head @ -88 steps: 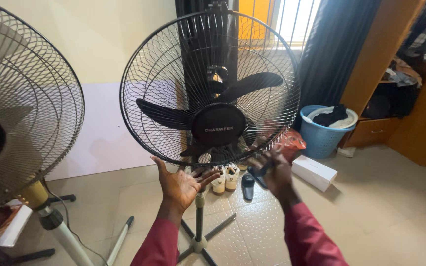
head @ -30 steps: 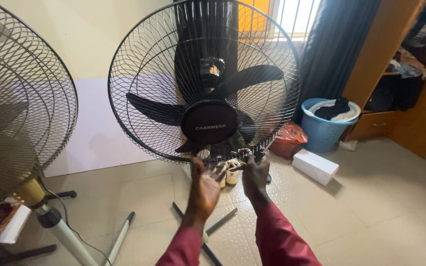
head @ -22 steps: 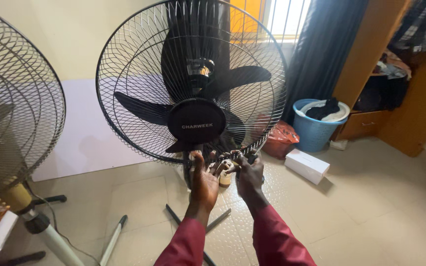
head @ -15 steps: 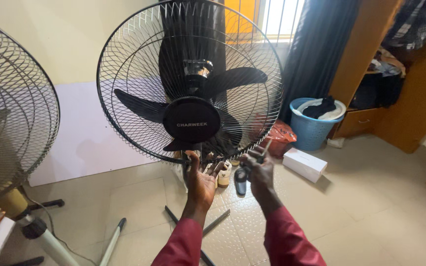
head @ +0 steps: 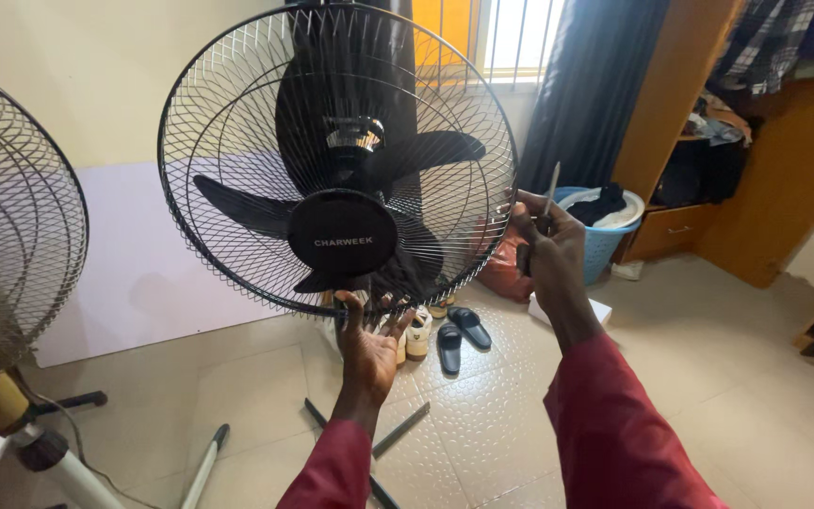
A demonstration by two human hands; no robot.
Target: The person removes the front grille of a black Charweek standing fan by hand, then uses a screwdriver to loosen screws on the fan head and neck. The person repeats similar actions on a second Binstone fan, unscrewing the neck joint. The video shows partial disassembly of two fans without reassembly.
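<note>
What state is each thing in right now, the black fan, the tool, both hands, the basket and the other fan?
Black fan: upright, front grille on, blades sharp and unblurred.
Left hand: open, fingertips on the grille's bottom rim.
Right hand: closed on the tool, raised beside the grille's right edge.
Screwdriver-like tool: held, shaft pointing up.
Blue basket: upright, cloth inside.
Second fan: upright, grille on.

Second standing fan (head: 11, 236), left edge. Blue laundry basket (head: 605, 247) holding clothes, by dark curtain (head: 591, 90). Black slippers (head: 459, 332) on tiled floor (head: 690, 377). Wooden wardrobe (head: 784, 160), right.
</note>
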